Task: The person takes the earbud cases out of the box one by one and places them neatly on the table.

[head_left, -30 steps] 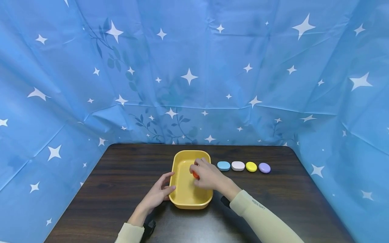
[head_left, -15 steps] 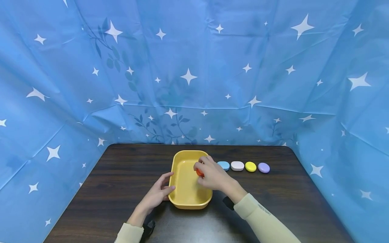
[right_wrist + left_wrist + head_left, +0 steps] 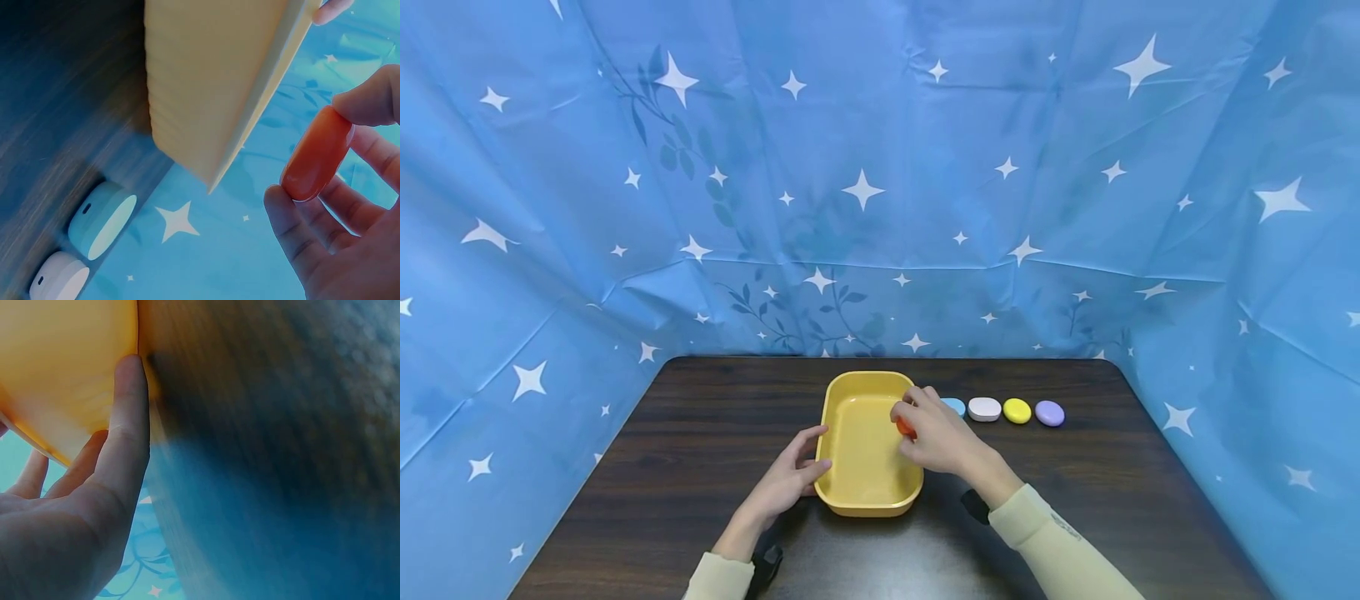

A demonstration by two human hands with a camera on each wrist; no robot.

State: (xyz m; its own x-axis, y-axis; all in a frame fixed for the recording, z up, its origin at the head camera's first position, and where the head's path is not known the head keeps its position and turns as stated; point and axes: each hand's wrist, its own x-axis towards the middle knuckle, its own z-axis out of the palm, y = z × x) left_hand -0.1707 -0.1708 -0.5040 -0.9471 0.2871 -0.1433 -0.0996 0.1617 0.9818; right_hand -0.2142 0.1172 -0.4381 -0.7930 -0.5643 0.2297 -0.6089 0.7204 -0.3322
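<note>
A yellow rectangular tray (image 3: 861, 454) with rounded corners stands at the middle of the table. My left hand (image 3: 786, 475) touches its left side, thumb and index fingertip at the rim. In the left wrist view, fairly straight fingers (image 3: 130, 394) lie against the outer wall. My right hand (image 3: 942, 437) pinches a smooth, glossy orange oval piece (image 3: 319, 153) between thumb and fingertips. In the head view this hand overlaps the tray's right rim and hides part of the orange piece. The right wrist view shows the piece apart from the tray wall (image 3: 206, 69).
Right of the tray runs a row of small rounded pieces: blue (image 3: 953, 406), partly behind my hand, then pale pink (image 3: 984, 409), yellow (image 3: 1017, 411) and purple (image 3: 1049, 413). A blue starry curtain (image 3: 880, 167) hangs behind the dark wooden table (image 3: 730, 400).
My right hand has moved right with the orange piece, from over the tray's inside to its right rim, now covering part of the blue piece. The left hand stays at the tray.
</note>
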